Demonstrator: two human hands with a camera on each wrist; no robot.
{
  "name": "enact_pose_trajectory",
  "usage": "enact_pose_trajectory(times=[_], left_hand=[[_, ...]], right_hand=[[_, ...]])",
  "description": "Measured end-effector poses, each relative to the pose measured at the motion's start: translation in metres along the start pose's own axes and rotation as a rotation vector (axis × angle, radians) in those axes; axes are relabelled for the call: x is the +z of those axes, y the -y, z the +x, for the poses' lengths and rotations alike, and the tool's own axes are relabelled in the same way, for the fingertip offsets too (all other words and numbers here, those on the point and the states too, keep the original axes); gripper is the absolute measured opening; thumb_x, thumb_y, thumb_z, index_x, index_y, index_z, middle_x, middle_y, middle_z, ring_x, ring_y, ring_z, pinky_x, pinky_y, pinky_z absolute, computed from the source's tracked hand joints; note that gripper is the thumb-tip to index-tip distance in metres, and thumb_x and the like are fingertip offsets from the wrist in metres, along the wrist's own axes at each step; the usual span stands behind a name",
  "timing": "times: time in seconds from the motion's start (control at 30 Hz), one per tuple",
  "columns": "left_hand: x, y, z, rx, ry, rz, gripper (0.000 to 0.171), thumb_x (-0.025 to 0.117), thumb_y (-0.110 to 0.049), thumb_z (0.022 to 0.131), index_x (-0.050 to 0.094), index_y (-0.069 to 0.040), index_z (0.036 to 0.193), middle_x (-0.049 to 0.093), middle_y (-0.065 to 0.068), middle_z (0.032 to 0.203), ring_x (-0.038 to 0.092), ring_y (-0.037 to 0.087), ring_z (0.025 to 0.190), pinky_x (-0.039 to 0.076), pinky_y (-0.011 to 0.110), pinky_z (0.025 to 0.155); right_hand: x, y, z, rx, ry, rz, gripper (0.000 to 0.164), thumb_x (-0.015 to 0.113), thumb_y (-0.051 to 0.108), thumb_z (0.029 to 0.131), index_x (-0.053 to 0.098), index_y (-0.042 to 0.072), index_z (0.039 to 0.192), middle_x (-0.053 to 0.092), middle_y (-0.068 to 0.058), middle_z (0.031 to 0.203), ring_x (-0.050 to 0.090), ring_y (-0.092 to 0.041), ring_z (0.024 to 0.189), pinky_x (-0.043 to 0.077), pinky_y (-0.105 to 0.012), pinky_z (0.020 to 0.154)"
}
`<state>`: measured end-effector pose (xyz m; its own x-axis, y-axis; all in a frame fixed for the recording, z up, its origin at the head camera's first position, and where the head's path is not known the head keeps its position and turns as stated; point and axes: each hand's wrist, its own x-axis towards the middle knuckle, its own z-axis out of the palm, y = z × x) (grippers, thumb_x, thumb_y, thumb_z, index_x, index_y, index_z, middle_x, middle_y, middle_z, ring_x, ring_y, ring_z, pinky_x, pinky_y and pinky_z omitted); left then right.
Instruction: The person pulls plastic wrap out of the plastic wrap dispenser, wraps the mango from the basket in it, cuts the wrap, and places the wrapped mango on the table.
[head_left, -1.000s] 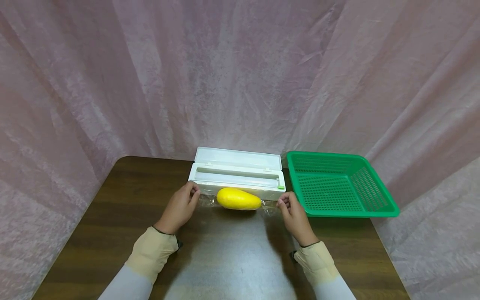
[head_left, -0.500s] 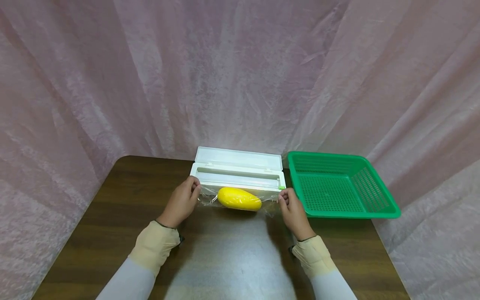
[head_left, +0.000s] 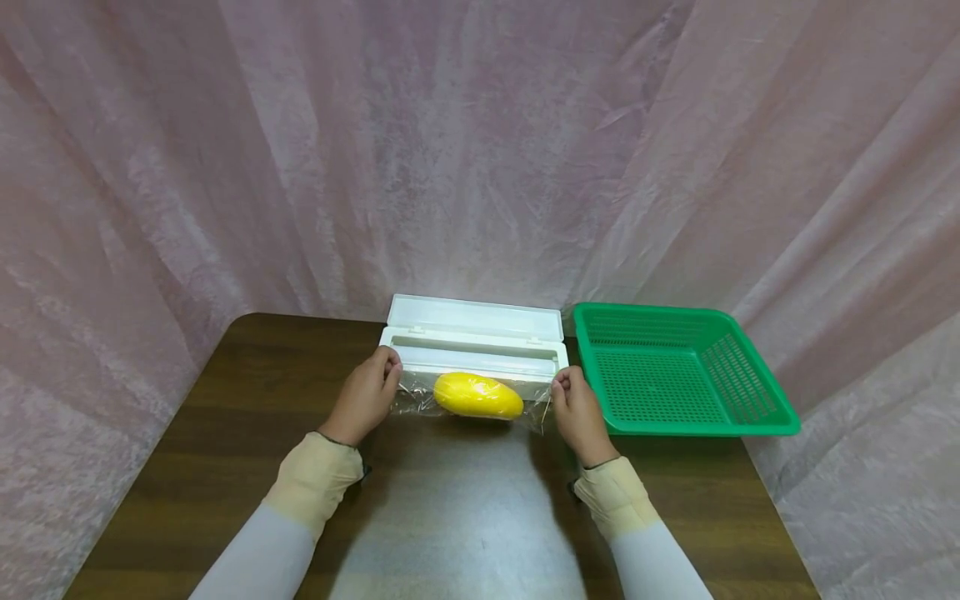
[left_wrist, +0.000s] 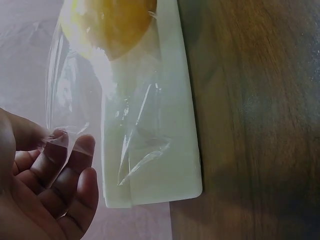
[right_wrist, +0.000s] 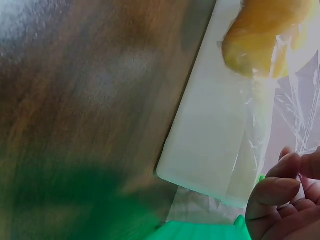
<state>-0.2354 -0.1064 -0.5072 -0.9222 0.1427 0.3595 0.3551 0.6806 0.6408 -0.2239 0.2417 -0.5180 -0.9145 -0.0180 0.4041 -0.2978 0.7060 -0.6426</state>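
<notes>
Holding clear film [head_left: 415, 402] at both ends: two bare hands, placed at opposite ends of one long white box [head_left: 467, 337], the landmark for this entry.

Item: yellow oblong piece [head_left: 477, 396], fruit-like, glossy, lying lengthwise along the near side of the box, film over its surface and running out past both its ends. Contact between this piece and the box: cannot be told.

Item: left hand [head_left: 363, 397], at the box's left end; grip pinching a gathered edge of film between thumb and fingers, the remaining fingers loosely bent.

Item: right hand [head_left: 581, 419], at the box's right near corner; grip pinching the film's other end between thumb and forefinger.

Item: lid [head_left: 476, 314], white, raised along the far side of the box.

Item: white roll [head_left: 472, 361], seated lengthwise within the box's slot.

Item: green basket [head_left: 701, 429], plastic, perforated, just beside the box on its right.

Item: table [head_left: 217, 442], brown, wood-grained, beneath the box.

Item: curtain [head_left: 465, 150], pale pink, draped in folds behind the box.
</notes>
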Motion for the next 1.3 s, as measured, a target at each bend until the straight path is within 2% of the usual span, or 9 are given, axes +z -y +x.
enact_pose_trajectory(times=[0.2, 0.5, 0.67, 0.9, 1.3], left_hand=[[0.005, 0.003, 0.006, 0.006, 0.0, 0.009, 0.005, 0.052, -0.011, 0.097, 0.048, -0.011, 0.094, 0.051, 0.001, 0.072, 0.045, 0.017, 0.057, 0.039, 0.033, 0.052], [0.013, 0.01, 0.014, 0.009, 0.026, 0.053, 0.005, 0.053, -0.012, 0.097, 0.048, -0.011, 0.095, 0.05, 0.002, 0.072, 0.044, 0.018, 0.058, 0.04, 0.032, 0.053], [0.018, 0.01, 0.02, 0.027, 0.022, 0.069, 0.005, 0.054, -0.012, 0.096, 0.05, -0.009, 0.096, 0.052, 0.003, 0.078, 0.048, 0.019, 0.064, 0.042, 0.034, 0.057], [0.023, 0.008, 0.026, 0.074, 0.001, 0.117, 0.004, 0.057, -0.009, 0.093, 0.055, -0.007, 0.09, 0.049, 0.002, 0.081, 0.047, 0.017, 0.069, 0.042, 0.033, 0.061], [0.024, 0.005, 0.028, 0.038, -0.05, 0.175, 0.007, 0.061, -0.01, 0.089, 0.06, -0.009, 0.082, 0.051, 0.002, 0.078, 0.049, 0.017, 0.068, 0.039, 0.04, 0.065]], right_hand=[[0.004, -0.003, 0.005, 0.01, -0.009, -0.045, 0.008, 0.055, 0.004, 0.093, 0.048, 0.005, 0.095, 0.052, -0.007, 0.076, 0.05, -0.021, 0.067, 0.043, -0.036, 0.058], [0.008, -0.001, 0.011, 0.0, 0.006, -0.099, 0.007, 0.055, 0.005, 0.093, 0.048, 0.005, 0.094, 0.051, -0.006, 0.075, 0.048, -0.022, 0.063, 0.043, -0.036, 0.056], [0.01, 0.0, 0.014, 0.011, 0.03, -0.155, 0.007, 0.055, 0.008, 0.094, 0.048, 0.007, 0.093, 0.051, -0.006, 0.077, 0.048, -0.02, 0.062, 0.043, -0.033, 0.054], [0.011, 0.003, 0.018, -0.012, 0.048, -0.253, 0.008, 0.057, 0.01, 0.093, 0.05, 0.007, 0.09, 0.05, -0.005, 0.075, 0.047, -0.019, 0.059, 0.043, -0.034, 0.053], [0.015, 0.01, 0.022, -0.068, 0.044, -0.382, 0.011, 0.061, 0.01, 0.09, 0.051, 0.006, 0.086, 0.048, -0.003, 0.067, 0.045, -0.018, 0.053, 0.041, -0.033, 0.044]])
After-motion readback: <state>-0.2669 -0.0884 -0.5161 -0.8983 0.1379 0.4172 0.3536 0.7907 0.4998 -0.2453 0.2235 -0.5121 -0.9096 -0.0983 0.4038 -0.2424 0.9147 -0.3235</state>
